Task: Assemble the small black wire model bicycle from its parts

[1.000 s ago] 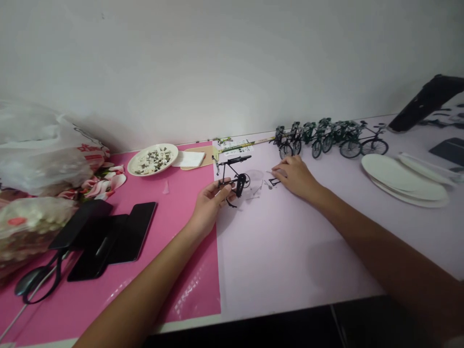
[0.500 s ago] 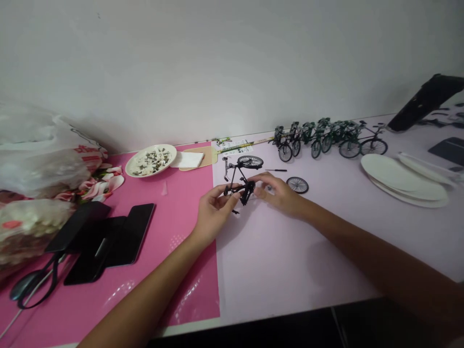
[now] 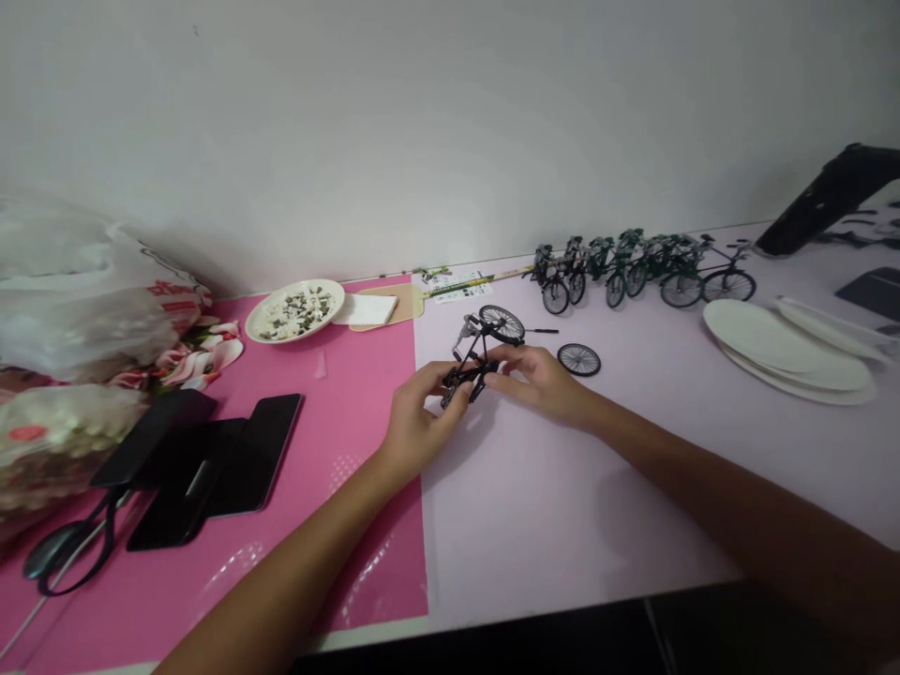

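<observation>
A black miniature bicycle [image 3: 485, 345] with one wheel fitted is held tilted above the table, its wheel end toward the wall. My left hand [image 3: 422, 408] is closed on the frame's near left end, thumb on top. My right hand [image 3: 538, 380] grips the frame from the right with its fingers and thumb; the exact contact is partly hidden. To the right of that hand lies a loose spoked wheel [image 3: 579, 359]. Behind the hand rests a thin dark screwdriver-like tool [image 3: 541, 330].
Several assembled miniature bicycles [image 3: 625, 267] stand along the wall. White plates [image 3: 787, 347] lie at right. On the pink mat [image 3: 352, 403] are a plate of small parts [image 3: 295, 312], dark phones [image 3: 257, 455] and a black box [image 3: 155, 436]. Plastic bags [image 3: 91, 309] fill the left side.
The bicycle has been turned in my hands: its fitted wheel has shifted right and tipped, and the handlebar has swung right. Both hands stay on it.
</observation>
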Demonstrator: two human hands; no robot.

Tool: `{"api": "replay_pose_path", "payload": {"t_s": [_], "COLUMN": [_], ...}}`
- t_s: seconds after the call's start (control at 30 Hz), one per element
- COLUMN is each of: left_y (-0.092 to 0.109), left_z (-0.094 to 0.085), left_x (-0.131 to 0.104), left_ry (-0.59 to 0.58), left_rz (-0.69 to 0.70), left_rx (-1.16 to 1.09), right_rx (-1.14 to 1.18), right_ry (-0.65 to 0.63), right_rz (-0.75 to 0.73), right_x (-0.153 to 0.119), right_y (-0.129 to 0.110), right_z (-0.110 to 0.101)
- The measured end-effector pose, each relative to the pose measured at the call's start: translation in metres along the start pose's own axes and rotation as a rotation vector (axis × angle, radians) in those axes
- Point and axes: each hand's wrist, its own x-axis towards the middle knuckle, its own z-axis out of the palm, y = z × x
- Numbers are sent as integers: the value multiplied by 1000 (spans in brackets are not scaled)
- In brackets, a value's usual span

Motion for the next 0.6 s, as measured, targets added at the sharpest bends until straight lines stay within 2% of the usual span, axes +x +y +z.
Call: {"api": "replay_pose_path", "payload": {"t_s": [0.17, 0.3, 0.4, 0.6], "left_y": [-1, 0, 1, 1], "left_z": [-1, 0, 0, 2], "left_x": [0, -1, -2, 0], "left_ry": [3, 20, 17, -36], "left_rz": [132, 158, 102, -138], "left_rx": [127, 170, 166, 11], "right_rx": [3, -2, 5, -11], "right_ry": [12, 27, 49, 102], "right_rz": [11, 21, 30, 27], "right_x": [-1, -1, -1, -2], "right_y": [1, 1, 2, 1], "right_z": [2, 3, 3, 1]}}
